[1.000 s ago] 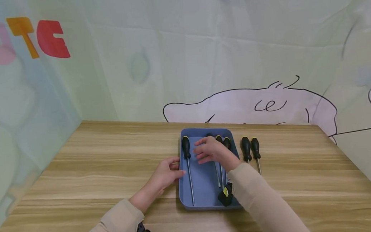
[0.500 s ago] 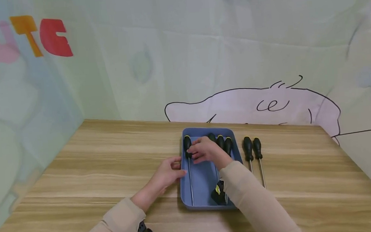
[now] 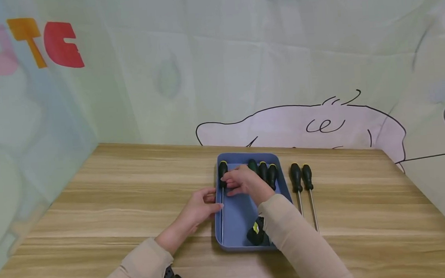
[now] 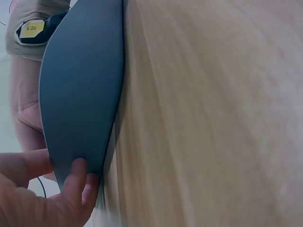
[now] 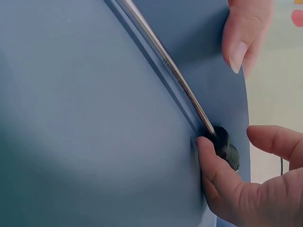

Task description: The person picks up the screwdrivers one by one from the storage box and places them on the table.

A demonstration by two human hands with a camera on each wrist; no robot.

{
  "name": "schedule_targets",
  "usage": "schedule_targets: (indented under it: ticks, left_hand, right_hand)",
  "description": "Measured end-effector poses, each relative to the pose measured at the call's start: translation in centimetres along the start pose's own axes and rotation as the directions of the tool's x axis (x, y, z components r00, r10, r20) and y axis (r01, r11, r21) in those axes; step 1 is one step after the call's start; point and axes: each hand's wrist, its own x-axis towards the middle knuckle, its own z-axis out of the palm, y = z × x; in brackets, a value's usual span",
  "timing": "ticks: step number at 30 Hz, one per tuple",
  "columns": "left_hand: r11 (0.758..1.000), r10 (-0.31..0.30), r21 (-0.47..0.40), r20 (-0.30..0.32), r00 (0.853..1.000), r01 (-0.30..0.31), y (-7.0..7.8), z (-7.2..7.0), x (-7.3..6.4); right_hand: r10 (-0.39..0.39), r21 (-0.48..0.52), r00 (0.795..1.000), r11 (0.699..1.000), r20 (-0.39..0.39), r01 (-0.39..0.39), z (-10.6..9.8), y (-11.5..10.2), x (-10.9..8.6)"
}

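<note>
My left hand [image 3: 198, 208] holds the left wall of a blue tray [image 3: 222, 225], thumb over the rim and fingers pressed to the outside, as the left wrist view shows. Inside that wall lies a long screwdriver [image 3: 222, 210] with a black, yellow-ended handle and a steel shaft. My right hand [image 3: 245, 181] reaches into the tray from the right. Its fingertips [image 5: 208, 151] touch the handle [image 5: 229, 153] from the tray's inner side, while its thumb [image 5: 274, 142] stays apart from it.
Three more screwdrivers [image 3: 262, 169] lie along the tray's right side, their shafts partly hidden by my right arm. Two others [image 3: 306, 177] lie on the wooden table [image 3: 132, 184] right of the tray. A printed cloth [image 3: 233, 69] stands behind the table.
My right hand has moved left to the lone screwdriver. The screwdriver has shifted left against the tray's wall, its tip end too. My left hand keeps its place on the tray.
</note>
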Motion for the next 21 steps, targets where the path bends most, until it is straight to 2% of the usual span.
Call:
schedule_targets:
  ticks: [14,21]
  left_hand:
    - [1.0,-0.002,0.004,-0.005,1.0,0.002,0.12,-0.11,0.1]
    - [1.0,-0.015,0.012,-0.008,1.0,0.015,0.08,-0.05,0.12]
  right_hand:
    - [0.022,0.104,1.0,0.994,0.0,-0.022,0.32,-0.06,0.37]
    - [0.027,0.105,0.998,0.994,0.058,-0.033,0.53,0.29,0.43]
